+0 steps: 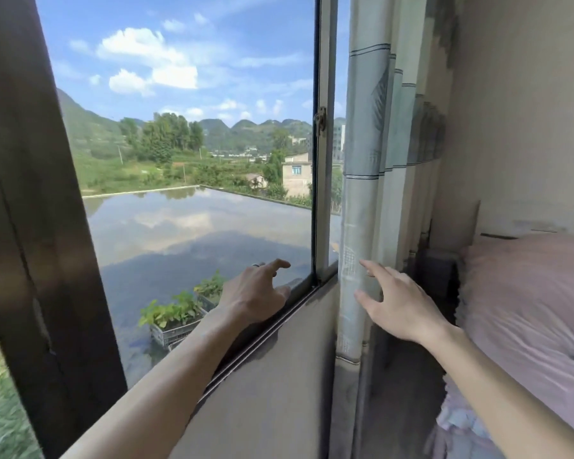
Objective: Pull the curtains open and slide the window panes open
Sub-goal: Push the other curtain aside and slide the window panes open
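Observation:
A pale blue-grey curtain (368,160) hangs bunched in folds at the right side of the window. The pane's metal frame (323,193), with a small latch (320,122), stands just left of the curtain, and the space to its left looks unglazed. My left hand (256,293) rests over the sill track (272,329) near the frame's foot, fingers spread, a ring on one finger, holding nothing. My right hand (398,303) hovers open beside the curtain's lower part, fingertips at the fabric without gripping it.
A dark vertical frame post (37,210) stands at the left. Below the sill is a grey wall (279,392). A bed with pink bedding (527,309) lies at the right, close to the curtain. Outside are a flooded roof and green plant crates (176,316).

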Demonstrator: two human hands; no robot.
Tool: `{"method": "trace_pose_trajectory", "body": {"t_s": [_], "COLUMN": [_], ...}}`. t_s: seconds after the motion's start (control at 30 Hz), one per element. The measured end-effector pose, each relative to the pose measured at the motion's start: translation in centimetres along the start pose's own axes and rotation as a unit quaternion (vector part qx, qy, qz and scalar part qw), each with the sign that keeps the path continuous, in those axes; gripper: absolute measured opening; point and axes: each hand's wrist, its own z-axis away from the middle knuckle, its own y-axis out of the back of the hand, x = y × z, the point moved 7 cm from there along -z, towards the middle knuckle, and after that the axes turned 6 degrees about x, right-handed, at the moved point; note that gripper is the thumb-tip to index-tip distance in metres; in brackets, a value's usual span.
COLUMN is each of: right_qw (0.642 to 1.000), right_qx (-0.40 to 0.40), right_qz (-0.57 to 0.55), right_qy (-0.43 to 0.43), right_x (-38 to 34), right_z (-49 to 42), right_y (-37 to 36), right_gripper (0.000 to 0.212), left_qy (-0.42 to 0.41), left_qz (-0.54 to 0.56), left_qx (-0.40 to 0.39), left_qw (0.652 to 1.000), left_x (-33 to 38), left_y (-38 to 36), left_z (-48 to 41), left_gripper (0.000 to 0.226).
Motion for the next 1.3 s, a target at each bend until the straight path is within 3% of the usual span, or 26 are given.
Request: {"method": "trace_pose_trajectory", "body": {"t_s": [0.27,0.6,0.73,0.9,1.07,1.2,1.3], "right_qw": [0.998,0.994,0.994,0.993,0.979,0.971,0.971], "right_qx": [0.029,0.055,0.054,0.039,0.021,0.044,0.08], "right_qz": [0.03,-0.007,-0.026,-0.079,-0.177,-0.21,-0.205], "right_qy": [-0.052,-0.094,-0.089,-0.081,-0.099,-0.107,-0.095], "right_x": [7.5,18.0,22.3,27.2,31.2,34.6,37.6], "right_z": [-13.2,-26.1,-31.6,-38.5,-43.8,-47.5,-51.2], "right_y": [-2.0,-5.8,-7.0,-9.1,-11.9,-13.4,-14.4], "right_gripper": [0.063,0.076,0.082,0.097,0.117,0.101,0.04], "left_qy": [-0.048,-0.043,-0.04,0.021,0.048,0.052,0.032], "left_qz": [0.05,0.184,0.227,0.364,0.437,0.476,0.474], "left_qx": [-0.018,-0.033,-0.014,0.015,0.013,0.024,0.037], "left_qw": [0.997,0.981,0.973,0.931,0.898,0.877,0.879], "left_x": [1.0,3.3,5.1,6.5,7.1,8.6,10.4], "left_y": [-7.0,-17.0,-20.4,-24.3,-29.4,-33.0,-36.0], "left_z": [-16.4,-32.6,-38.7,-45.7,-51.9,-57.0,-62.0], "left_gripper": [0.053,0.055,0.07,0.112,0.109,0.095,0.075]}}
